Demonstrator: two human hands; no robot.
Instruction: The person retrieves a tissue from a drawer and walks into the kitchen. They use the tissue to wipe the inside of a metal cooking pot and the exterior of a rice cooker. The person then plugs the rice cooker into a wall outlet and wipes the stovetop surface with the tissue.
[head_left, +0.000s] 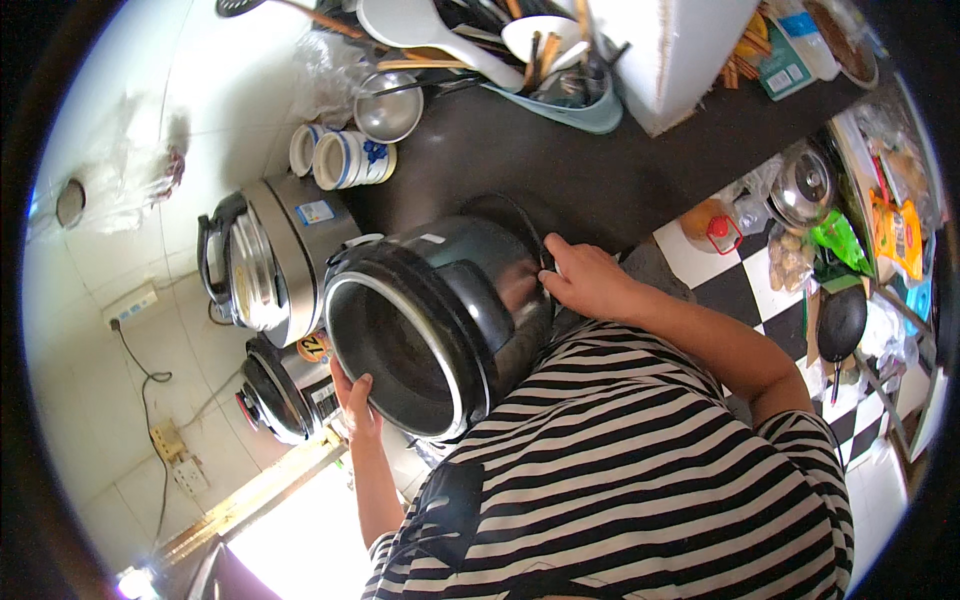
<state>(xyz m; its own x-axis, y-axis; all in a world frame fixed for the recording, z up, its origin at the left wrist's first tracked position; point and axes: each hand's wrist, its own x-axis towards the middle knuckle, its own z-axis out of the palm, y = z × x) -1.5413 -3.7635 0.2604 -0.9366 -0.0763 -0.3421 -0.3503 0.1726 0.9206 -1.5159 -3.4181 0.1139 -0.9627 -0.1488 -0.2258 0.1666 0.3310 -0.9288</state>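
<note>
An electric pressure cooker, dark and glossy, is tilted on its side before my striped shirt, without a lid. Its mouth faces left and shows a dark inner pot with a silvery rim. My left hand grips that rim, with the thumb on the pot's inner side and the other fingers mostly hidden. At the opposite end, my right hand holds the base edge. A thin black cord curves beside the base and reaches my right fingers; whether they also grip the cord is unclear.
Two more cookers stand by the tiled wall. Blue-and-white cups and a metal bowl lie on the dark counter, near a utensil-filled blue container. A wok and bagged goods are at right.
</note>
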